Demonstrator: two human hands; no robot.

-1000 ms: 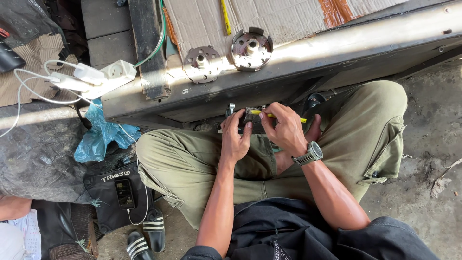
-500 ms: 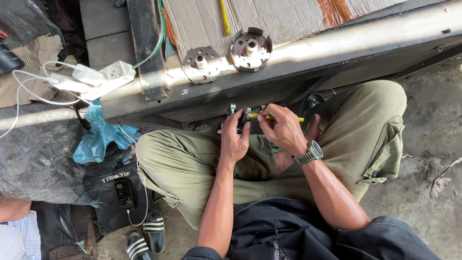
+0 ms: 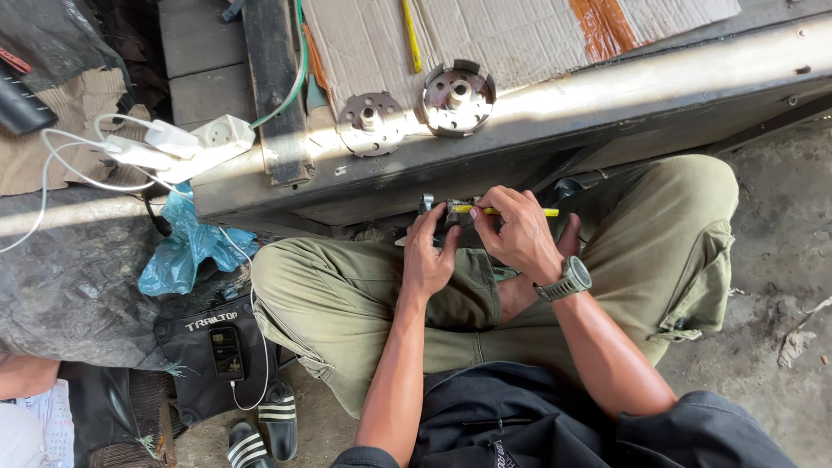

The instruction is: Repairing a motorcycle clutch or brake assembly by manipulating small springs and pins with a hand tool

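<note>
A small dark metal part (image 3: pixel 452 213) is pinched in the grip of the left hand (image 3: pixel 426 260), the fingers closed round its lower end, just in front of the bench edge (image 3: pixel 485 178) and above the lap. A yellow-handled tool (image 3: pixel 511 211) is held in the closed grip of the right hand (image 3: pixel 520 234), lying level, its tip set against the part.

A slip looks the likeliest fault: the tip could skate off the small part and jab the left fingers, since these are held right beside the contact point. The part could also be dropped between the crossed legs (image 3: pixel 364 295) onto the floor.

Both forearms are stretched forward from the body, elbows bent, wrists drawn together. A wristwatch (image 3: pixel 568 279) is worn on the right wrist. Two round metal hubs (image 3: pixel 458 95) are seen resting on the bench beyond.
</note>
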